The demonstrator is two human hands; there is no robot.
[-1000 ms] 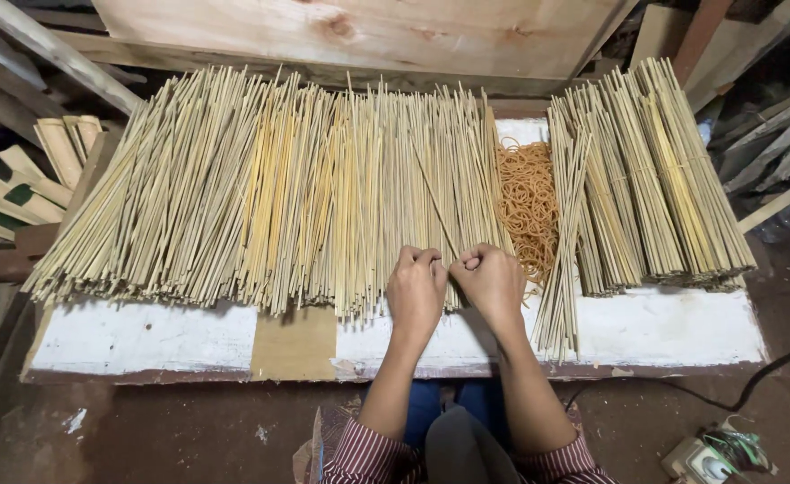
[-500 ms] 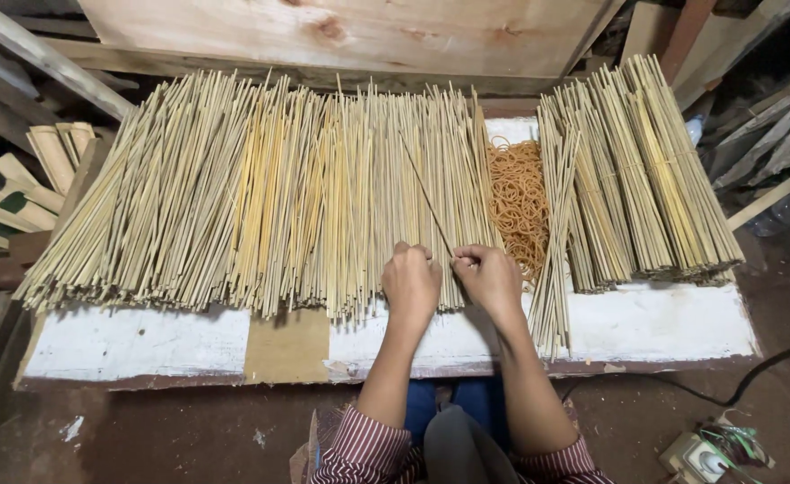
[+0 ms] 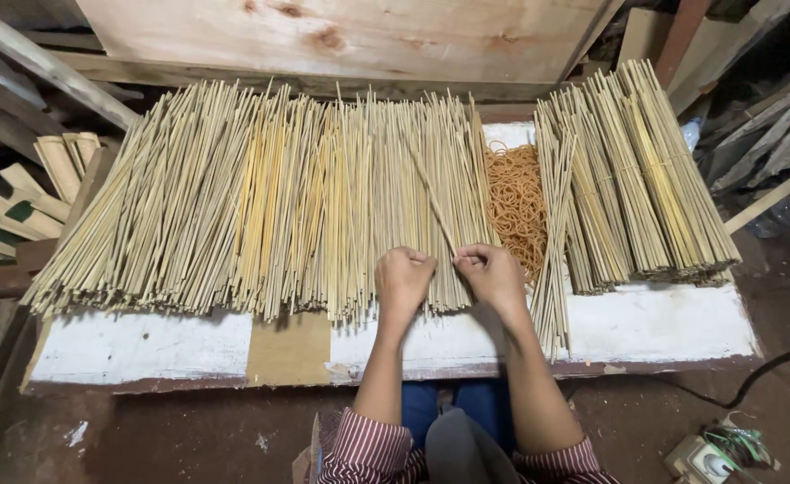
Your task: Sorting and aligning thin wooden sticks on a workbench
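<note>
Thin pale bamboo stick (image 3: 435,204) — lifted, slanted across loose stick pile (image 3: 260,197), near end pinched.

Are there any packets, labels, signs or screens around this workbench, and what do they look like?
No signs, screens or printed labels show.
Nearest to a package: tied bundles of thin pale bamboo sticks, stacked at the right end of the white-painted wooden bench, long and straw-coloured.
Small white boxy object with green wire on the floor at lower right; too small to tell what it is.

light: soft, even | corners dim | focus sharp | edges bowed
</note>
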